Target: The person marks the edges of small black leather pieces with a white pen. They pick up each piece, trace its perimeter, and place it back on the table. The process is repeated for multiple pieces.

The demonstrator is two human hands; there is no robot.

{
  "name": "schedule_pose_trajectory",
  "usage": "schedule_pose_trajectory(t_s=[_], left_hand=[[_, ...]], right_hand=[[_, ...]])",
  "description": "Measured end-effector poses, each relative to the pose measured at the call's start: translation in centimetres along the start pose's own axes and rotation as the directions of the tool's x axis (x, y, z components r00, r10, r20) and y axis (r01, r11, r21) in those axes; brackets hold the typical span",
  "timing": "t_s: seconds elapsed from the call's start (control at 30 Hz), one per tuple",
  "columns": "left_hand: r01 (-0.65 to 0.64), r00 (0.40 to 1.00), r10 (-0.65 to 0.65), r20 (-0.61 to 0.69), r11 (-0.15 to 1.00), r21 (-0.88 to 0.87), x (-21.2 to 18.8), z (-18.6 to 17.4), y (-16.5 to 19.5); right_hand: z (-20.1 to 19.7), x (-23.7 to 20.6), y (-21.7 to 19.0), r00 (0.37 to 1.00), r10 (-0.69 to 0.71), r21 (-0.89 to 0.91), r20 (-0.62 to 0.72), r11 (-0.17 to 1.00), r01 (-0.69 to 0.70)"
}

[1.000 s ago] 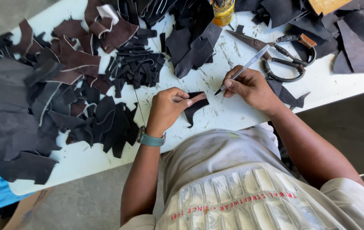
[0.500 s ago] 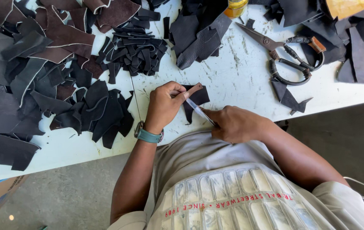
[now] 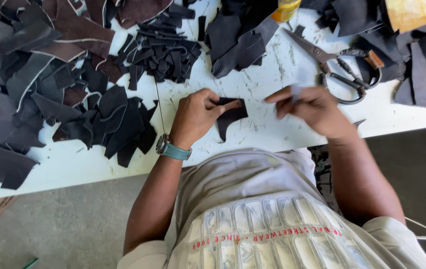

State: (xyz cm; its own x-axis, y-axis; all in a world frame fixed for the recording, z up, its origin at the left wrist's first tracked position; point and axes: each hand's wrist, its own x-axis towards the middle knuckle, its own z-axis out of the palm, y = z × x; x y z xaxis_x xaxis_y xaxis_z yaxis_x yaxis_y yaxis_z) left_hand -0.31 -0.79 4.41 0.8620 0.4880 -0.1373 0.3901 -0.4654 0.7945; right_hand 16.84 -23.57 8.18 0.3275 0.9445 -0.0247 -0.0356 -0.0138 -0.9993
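A: Head view. What occupies the left hand (image 3: 198, 117)?

B: It presses a small dark leather piece (image 3: 230, 115) flat on the white table (image 3: 272, 124), fingers closed over its left edge. A teal watch (image 3: 172, 149) sits on that wrist.

A: And the right hand (image 3: 312, 107)?

B: At 3 o'clock from the piece, lifted just off the table, fingers pinched narrow on something blurred; what it is cannot be told.

A: Surroundings?

B: Scissors (image 3: 340, 67) at 2 o'clock, a heap of narrow dark strips (image 3: 160, 52) at 11 o'clock, larger leather scraps (image 3: 48, 94) at 9 o'clock.
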Motion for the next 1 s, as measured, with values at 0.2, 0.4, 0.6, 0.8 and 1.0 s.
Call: schedule_pose_trajectory(t_s=[0.2,0.4,0.6,0.8,1.0], left_hand=[[-0.136,0.983,0.174,-0.064,0.912,0.387,-0.5,-0.9,0.6],[-0.222,0.959,0.258,-0.117,0.942,0.252,-0.7,-0.6,-1.0],[-0.119,0.992,0.11,-0.066,0.98,-0.16,-1.1,-0.3,-0.2],[-0.222,0.972,0.187,-0.142,0.928,-0.301,-1.7,-2.4,1.6],[-0.138,0.989,0.145,-0.036,0.79,-0.598,-1.4,-3.0,1.7]], right_hand=[[3.0,-4.2,-6.9,0.641,-0.766,0.188,0.057,0.639,0.746],[7.1,-3.5,-11.1,0.398,-0.895,0.337,0.201,0.445,0.83],[5.5,-2.6,-8.7,0.609,-0.788,0.179,0.087,0.614,0.769],[-0.6,3.0,1.0,0.947,-0.027,0.461,-0.319,0.869,0.18],[0.6,3.0,6.0,0.983,0.179,0.553,-0.044,0.823,-0.125]])
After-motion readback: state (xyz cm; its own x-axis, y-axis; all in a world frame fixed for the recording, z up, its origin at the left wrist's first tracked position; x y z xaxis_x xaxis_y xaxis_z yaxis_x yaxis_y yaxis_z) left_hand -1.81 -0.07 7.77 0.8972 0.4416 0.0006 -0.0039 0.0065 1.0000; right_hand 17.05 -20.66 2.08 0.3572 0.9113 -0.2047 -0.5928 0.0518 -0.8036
